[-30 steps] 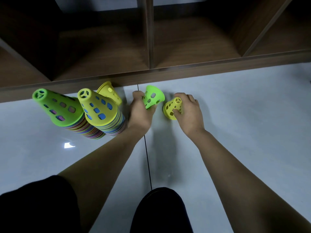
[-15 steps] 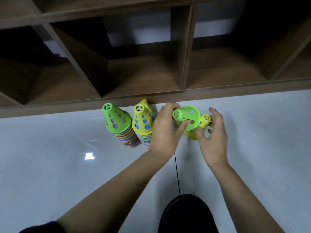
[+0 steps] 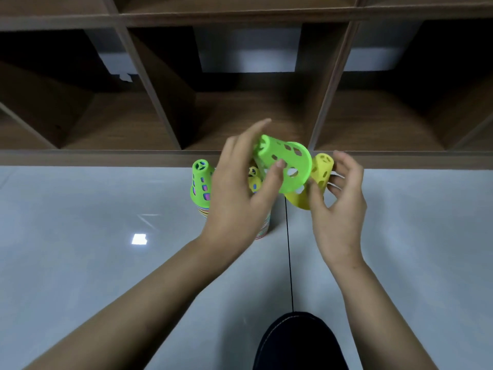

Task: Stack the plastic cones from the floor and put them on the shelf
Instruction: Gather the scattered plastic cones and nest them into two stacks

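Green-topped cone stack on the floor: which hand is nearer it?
Left. The left hand, holding a green cone, is just right of the green-topped stack; the right hand, holding a yellow cone, farther right.

— Any writing on the green cone [image 3: 285, 161] the left hand [image 3: 234, 198] pinches, or the yellow cone [image 3: 321, 169] the right hand [image 3: 338, 209] holds beside it?
— None I can read from here: no print, label or number.
— The stacks [image 3: 200, 182] just left of the grip? The shelf [image 3: 106, 156] beyond it?
— Nothing legible there either.
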